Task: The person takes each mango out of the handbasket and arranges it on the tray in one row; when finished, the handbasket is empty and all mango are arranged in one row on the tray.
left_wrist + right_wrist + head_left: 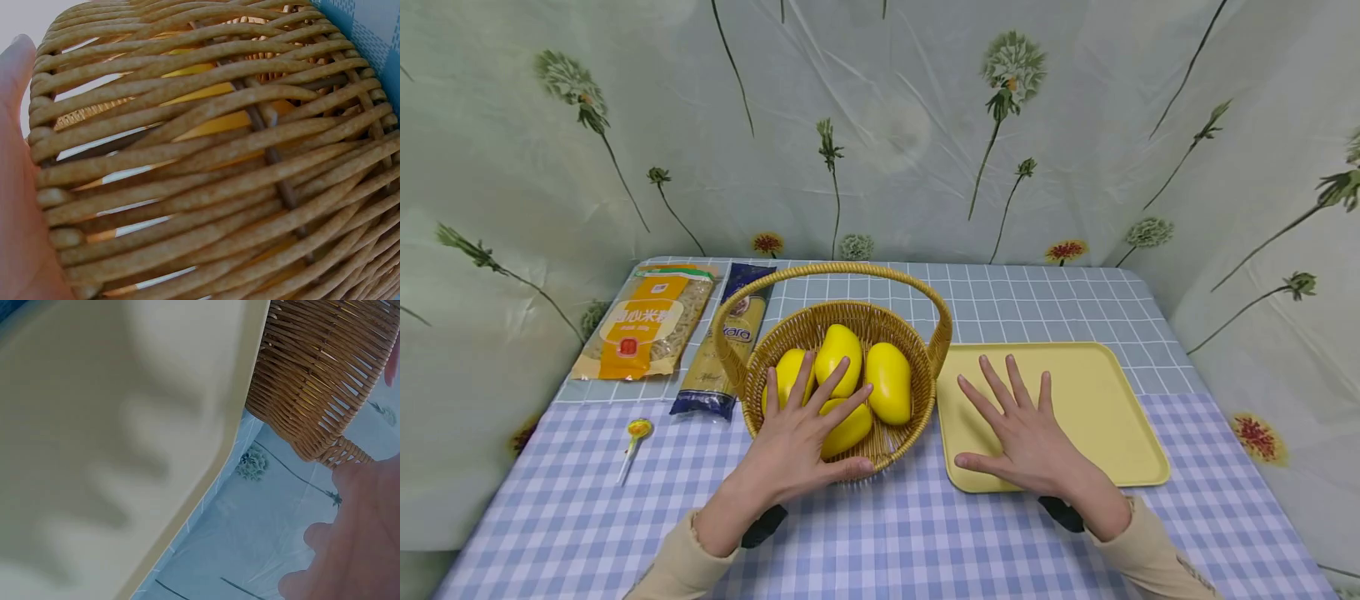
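With its fingers spread wide, my left hand (797,446) hovers over the near side of a woven wicker basket (917,333) with a tall arched handle. Several yellow mangoes (889,383) lie inside, some partly hidden behind the fingers. In the left wrist view the basket's woven wall (187,156) fills most of the picture, with the hand's edge (22,206) at its left. My right hand (1030,437), also spread and holding nothing, is over the left part of a pale yellow tray (1097,417). Shadows of its fingers fall on the tray in the right wrist view.
Left of the basket lie a bag of oat-like flakes (643,325) and a blue-ended pasta packet (711,367). A lollipop (638,430) lies in front of them on the checkered tablecloth (880,542). A dandelion-print curtain (910,167) hangs behind the table.
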### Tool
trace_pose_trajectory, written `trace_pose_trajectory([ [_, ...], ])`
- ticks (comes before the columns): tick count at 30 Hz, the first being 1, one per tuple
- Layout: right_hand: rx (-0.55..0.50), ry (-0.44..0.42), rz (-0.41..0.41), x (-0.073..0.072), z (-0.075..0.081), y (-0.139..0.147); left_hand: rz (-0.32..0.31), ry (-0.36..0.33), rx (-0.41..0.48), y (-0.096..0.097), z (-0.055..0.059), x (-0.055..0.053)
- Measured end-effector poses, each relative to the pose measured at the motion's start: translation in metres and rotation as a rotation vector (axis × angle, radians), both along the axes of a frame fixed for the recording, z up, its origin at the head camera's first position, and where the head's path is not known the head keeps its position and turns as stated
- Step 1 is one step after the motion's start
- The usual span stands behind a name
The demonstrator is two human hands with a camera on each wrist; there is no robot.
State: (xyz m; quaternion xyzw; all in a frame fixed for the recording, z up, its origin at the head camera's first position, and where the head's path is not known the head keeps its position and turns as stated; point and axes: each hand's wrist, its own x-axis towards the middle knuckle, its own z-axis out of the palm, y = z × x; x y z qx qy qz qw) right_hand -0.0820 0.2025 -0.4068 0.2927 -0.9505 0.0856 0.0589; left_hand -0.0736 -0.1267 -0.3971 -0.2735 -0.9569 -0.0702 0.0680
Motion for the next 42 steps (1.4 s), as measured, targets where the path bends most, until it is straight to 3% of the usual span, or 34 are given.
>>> trace_pose_trajectory([
  [7,0.029,0.001,-0.003,0.001,0.003,0.000,-0.018,0.049,-0.003,-0.001,-0.001,-0.001],
  [13,-0.046,0.106,0.044,0.001,0.004,0.000,-0.054,0.127,0.053,-0.005,0.000,0.001],
  [19,-0.252,0.292,0.140,-0.003,0.004,-0.007,-0.084,0.255,0.301,-0.013,-0.002,0.004],
  [23,-0.388,0.381,0.197,-0.006,0.006,-0.018,-0.078,0.398,0.545,-0.020,-0.008,0.006],
  [27,-0.481,0.400,0.230,-0.010,0.011,-0.029,-0.053,0.510,0.808,-0.025,-0.014,0.003],
  [32,-0.560,0.381,0.276,-0.016,0.017,-0.044,0.038,0.543,1.079,-0.031,-0.014,0.002],
  [39,-0.577,0.356,0.326,-0.022,0.024,-0.062,0.350,0.442,1.296,-0.030,-0.006,0.007],
  [42,-0.574,0.307,0.338,-0.024,0.028,-0.070,0.432,0.392,1.355,-0.030,-0.007,0.005],
])
